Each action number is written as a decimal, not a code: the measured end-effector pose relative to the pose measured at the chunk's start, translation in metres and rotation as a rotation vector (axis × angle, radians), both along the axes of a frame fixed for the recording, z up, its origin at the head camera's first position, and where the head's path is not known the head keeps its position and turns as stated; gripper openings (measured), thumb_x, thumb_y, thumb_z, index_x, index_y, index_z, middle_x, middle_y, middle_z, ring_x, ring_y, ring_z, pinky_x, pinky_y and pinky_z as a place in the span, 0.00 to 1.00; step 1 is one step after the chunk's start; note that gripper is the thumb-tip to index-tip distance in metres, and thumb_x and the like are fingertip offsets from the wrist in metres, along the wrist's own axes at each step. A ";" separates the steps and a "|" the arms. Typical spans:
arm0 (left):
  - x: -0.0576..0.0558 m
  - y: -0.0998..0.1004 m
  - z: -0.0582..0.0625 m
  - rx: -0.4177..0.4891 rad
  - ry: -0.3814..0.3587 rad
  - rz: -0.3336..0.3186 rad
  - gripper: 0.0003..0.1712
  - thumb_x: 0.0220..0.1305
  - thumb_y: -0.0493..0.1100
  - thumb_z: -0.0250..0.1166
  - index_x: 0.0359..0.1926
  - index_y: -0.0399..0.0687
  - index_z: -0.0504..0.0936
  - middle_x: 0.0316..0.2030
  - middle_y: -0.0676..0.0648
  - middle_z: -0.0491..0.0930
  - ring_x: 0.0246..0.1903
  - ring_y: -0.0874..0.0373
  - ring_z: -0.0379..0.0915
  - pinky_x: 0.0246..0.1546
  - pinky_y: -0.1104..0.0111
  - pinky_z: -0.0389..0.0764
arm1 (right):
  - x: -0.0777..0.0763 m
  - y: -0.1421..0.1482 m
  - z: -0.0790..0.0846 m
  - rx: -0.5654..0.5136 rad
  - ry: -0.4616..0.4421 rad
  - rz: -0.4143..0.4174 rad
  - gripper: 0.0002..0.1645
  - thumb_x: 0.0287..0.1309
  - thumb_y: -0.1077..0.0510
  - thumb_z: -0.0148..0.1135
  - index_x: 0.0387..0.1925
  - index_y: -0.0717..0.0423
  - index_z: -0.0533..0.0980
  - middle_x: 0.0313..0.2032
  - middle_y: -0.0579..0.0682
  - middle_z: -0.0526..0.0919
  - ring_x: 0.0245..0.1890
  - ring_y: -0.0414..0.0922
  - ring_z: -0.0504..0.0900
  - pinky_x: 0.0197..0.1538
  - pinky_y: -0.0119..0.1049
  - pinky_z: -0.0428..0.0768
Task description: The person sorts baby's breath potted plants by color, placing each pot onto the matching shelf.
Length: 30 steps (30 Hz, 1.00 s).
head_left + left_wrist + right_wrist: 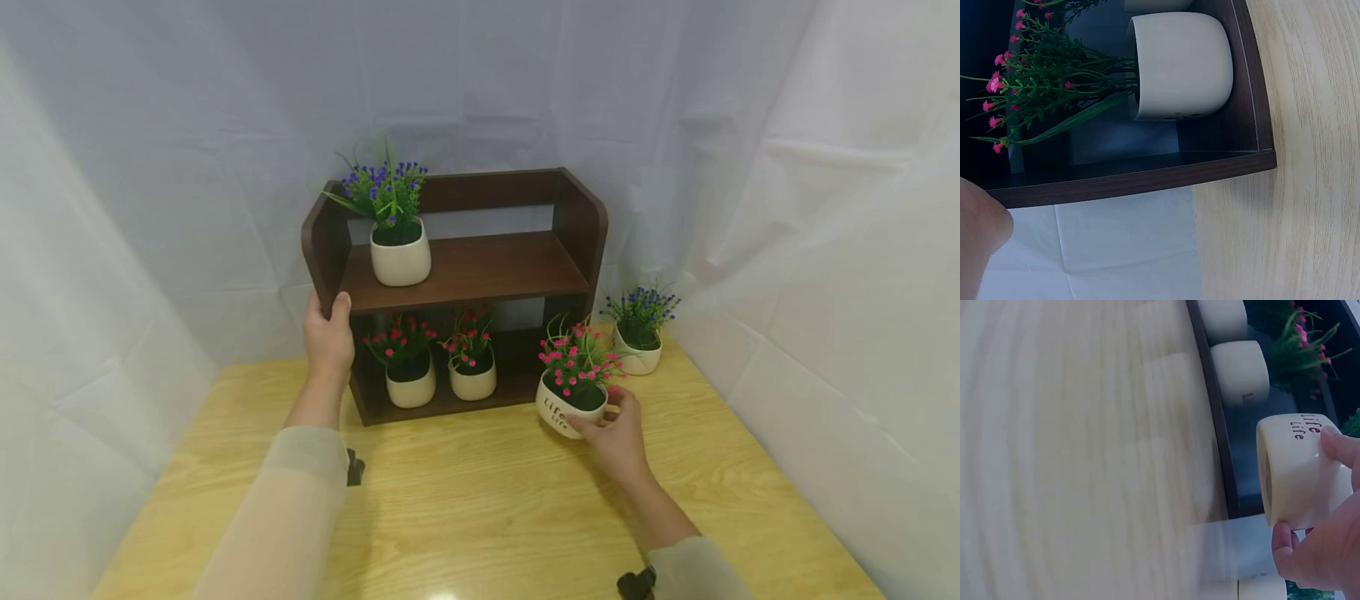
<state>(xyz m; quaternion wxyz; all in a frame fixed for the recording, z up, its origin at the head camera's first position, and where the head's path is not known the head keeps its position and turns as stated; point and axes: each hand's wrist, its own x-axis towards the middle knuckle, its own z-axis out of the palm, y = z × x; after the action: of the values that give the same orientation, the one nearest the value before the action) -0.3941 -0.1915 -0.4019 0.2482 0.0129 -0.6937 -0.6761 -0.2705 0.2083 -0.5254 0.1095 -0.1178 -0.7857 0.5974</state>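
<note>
My right hand grips a white pot of pink flowers marked "Life", held in front of the lower right end of a dark brown two-tier shelf. In the right wrist view the thumb lies on the side of this pot and fingertips curl under its base. My left hand holds the shelf's left side panel, thumb at the front edge. On the lower tier stand two white pots with pink-red flowers, the left pot and the middle pot. A purple-flowered pot stands on the upper tier, at the left.
Another purple-flowered pot stands on the wooden table, right of the shelf. White sheeting hangs behind and at both sides. The shelf's right side panel rises near the held pot.
</note>
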 end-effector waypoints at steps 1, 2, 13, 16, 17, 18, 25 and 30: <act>0.000 0.000 0.000 -0.003 0.004 -0.004 0.29 0.80 0.48 0.55 0.75 0.43 0.72 0.73 0.40 0.75 0.76 0.49 0.67 0.83 0.57 0.64 | -0.001 -0.002 -0.002 0.007 0.007 0.003 0.55 0.61 0.58 0.80 0.78 0.63 0.55 0.73 0.65 0.62 0.64 0.58 0.72 0.51 0.29 0.79; -0.001 -0.001 -0.001 -0.005 0.006 -0.007 0.29 0.80 0.48 0.55 0.76 0.44 0.72 0.73 0.40 0.75 0.76 0.49 0.67 0.83 0.57 0.64 | -0.003 -0.003 -0.003 0.018 0.015 0.005 0.55 0.61 0.57 0.80 0.78 0.64 0.56 0.73 0.65 0.62 0.63 0.58 0.72 0.50 0.28 0.79; -0.002 -0.002 -0.004 -0.001 0.000 -0.009 0.29 0.80 0.48 0.56 0.75 0.41 0.72 0.72 0.39 0.75 0.75 0.49 0.67 0.83 0.57 0.64 | -0.018 -0.025 -0.013 0.014 0.073 0.018 0.55 0.60 0.59 0.81 0.78 0.63 0.56 0.69 0.65 0.64 0.60 0.57 0.74 0.49 0.28 0.80; -0.002 -0.002 -0.004 0.006 0.004 -0.007 0.28 0.80 0.47 0.56 0.74 0.41 0.72 0.71 0.39 0.76 0.75 0.49 0.68 0.82 0.57 0.65 | -0.022 -0.032 -0.015 0.030 0.079 -0.010 0.55 0.60 0.58 0.81 0.77 0.62 0.56 0.69 0.65 0.63 0.60 0.58 0.73 0.55 0.37 0.81; -0.001 -0.002 -0.004 0.006 0.001 -0.007 0.28 0.80 0.47 0.56 0.75 0.41 0.72 0.71 0.40 0.76 0.75 0.50 0.67 0.82 0.57 0.65 | -0.024 -0.034 -0.015 0.038 0.080 -0.021 0.55 0.59 0.58 0.81 0.78 0.62 0.56 0.69 0.65 0.63 0.61 0.58 0.73 0.58 0.41 0.81; -0.001 -0.002 -0.004 0.006 -0.002 -0.006 0.29 0.80 0.47 0.56 0.75 0.42 0.72 0.72 0.40 0.75 0.75 0.50 0.67 0.82 0.58 0.65 | -0.026 -0.036 -0.016 0.051 0.082 -0.034 0.56 0.59 0.58 0.82 0.78 0.63 0.56 0.69 0.66 0.62 0.62 0.59 0.73 0.60 0.45 0.82; -0.001 -0.002 -0.002 -0.006 0.000 -0.008 0.28 0.81 0.47 0.56 0.75 0.43 0.71 0.73 0.40 0.76 0.76 0.50 0.67 0.83 0.58 0.64 | -0.039 -0.044 -0.019 0.150 0.055 -0.101 0.55 0.55 0.54 0.84 0.73 0.68 0.60 0.70 0.69 0.64 0.70 0.66 0.71 0.77 0.61 0.73; -0.002 -0.002 -0.002 -0.013 -0.013 -0.008 0.28 0.81 0.48 0.56 0.75 0.44 0.72 0.72 0.41 0.76 0.76 0.50 0.67 0.83 0.57 0.64 | -0.045 -0.049 -0.020 0.198 0.082 -0.134 0.55 0.51 0.53 0.87 0.70 0.69 0.63 0.67 0.70 0.67 0.67 0.66 0.73 0.74 0.61 0.75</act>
<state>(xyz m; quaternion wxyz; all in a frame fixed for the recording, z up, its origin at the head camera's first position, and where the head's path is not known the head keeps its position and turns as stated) -0.3958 -0.1939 -0.4042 0.2411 0.0131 -0.6996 -0.6725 -0.3156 0.1591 -0.5449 0.1923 -0.1340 -0.8261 0.5124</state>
